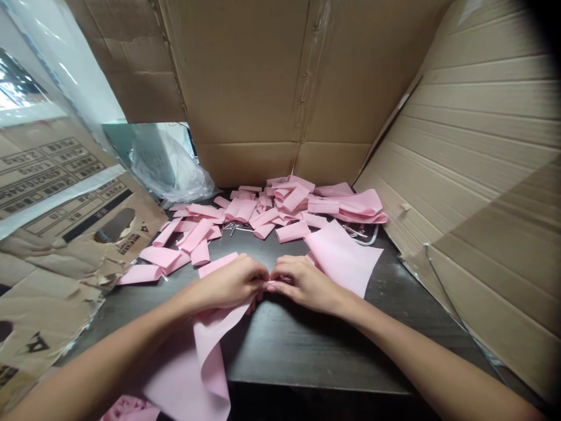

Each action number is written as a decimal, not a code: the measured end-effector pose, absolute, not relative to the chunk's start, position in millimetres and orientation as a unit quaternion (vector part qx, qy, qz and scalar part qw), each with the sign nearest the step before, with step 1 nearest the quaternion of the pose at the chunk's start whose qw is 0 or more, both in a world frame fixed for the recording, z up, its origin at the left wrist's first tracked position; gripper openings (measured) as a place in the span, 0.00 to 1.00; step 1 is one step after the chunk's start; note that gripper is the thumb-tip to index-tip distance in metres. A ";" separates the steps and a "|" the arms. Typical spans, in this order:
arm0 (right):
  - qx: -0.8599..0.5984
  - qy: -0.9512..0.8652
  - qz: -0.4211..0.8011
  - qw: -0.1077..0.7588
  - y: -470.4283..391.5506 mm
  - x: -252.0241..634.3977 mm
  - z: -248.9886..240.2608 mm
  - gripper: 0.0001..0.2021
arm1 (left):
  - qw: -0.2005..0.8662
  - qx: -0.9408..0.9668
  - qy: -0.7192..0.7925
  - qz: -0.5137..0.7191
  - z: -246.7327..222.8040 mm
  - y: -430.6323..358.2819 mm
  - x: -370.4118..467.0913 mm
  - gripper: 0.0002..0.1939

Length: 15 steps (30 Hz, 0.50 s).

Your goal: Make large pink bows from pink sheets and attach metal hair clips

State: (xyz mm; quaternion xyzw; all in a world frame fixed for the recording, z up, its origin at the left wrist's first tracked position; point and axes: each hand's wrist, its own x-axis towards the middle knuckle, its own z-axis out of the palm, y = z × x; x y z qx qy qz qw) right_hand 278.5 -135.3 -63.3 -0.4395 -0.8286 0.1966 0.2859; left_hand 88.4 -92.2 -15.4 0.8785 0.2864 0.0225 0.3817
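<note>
A long pink sheet (188,362) hangs over the table's front edge under my left forearm, and its gathered part runs up to my fingers. My left hand (232,282) pinches the bunched pink material near the middle of the table. Close against it, my right hand (307,283) is closed on the same pinched part, thumb below and fingers above. Another pink piece (346,260) spreads out behind and to the right of my right hand. Several folded pink pieces (197,234) are heaped along the back of the table.
The dark table (315,351) has cardboard walls behind (245,76), at the right (482,175) and at the left (52,234). A clear plastic bag (175,169) lies at the back left. Thin metal pieces show beneath the heap. More pink material (129,409) is low at the left.
</note>
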 end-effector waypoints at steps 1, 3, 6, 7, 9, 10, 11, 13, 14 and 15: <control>-0.437 -0.831 0.190 0.286 -134.9 278.6 -63.8 0.08 | 0.381 0.879 0.285 0.023 -15.9 -92.3 88.8 0.13; -0.431 -0.839 0.183 0.278 -134.5 279.8 -63.2 0.07 | 0.378 0.881 0.283 0.021 -17.2 -92.1 89.4 0.13; -0.416 -0.851 0.185 0.263 -136.1 282.1 -58.4 0.05 | 0.366 0.888 0.277 0.023 -19.9 -90.6 87.8 0.13; -0.413 -0.854 0.186 0.257 -137.0 282.8 -56.4 0.05 | 0.360 0.892 0.272 0.022 -20.3 -89.6 86.5 0.13; -0.414 -0.857 0.182 0.245 -138.5 284.0 -53.0 0.06 | 0.342 0.906 0.251 0.015 -18.8 -86.2 83.6 0.14; -0.417 -0.858 0.180 0.240 -138.9 284.6 -52.0 0.06 | 0.328 0.914 0.237 0.010 -16.2 -83.4 82.6 0.14; -0.419 -0.858 0.180 0.235 -139.0 285.4 -51.4 0.07 | 0.313 0.923 0.224 0.000 -12.2 -79.7 82.8 0.13; -0.418 -0.860 0.187 0.226 -138.1 287.3 -51.2 0.09 | 0.281 0.938 0.200 -0.032 0.0 -68.6 88.5 0.09; -0.416 -0.861 0.192 0.221 -137.5 288.4 -51.3 0.09 | 0.270 0.942 0.188 -0.060 7.2 -61.0 95.2 0.07; -0.413 -0.863 0.196 0.215 -136.8 289.3 -51.5 0.10 | 0.262 0.945 0.172 -0.093 14.5 -52.2 105.0 0.07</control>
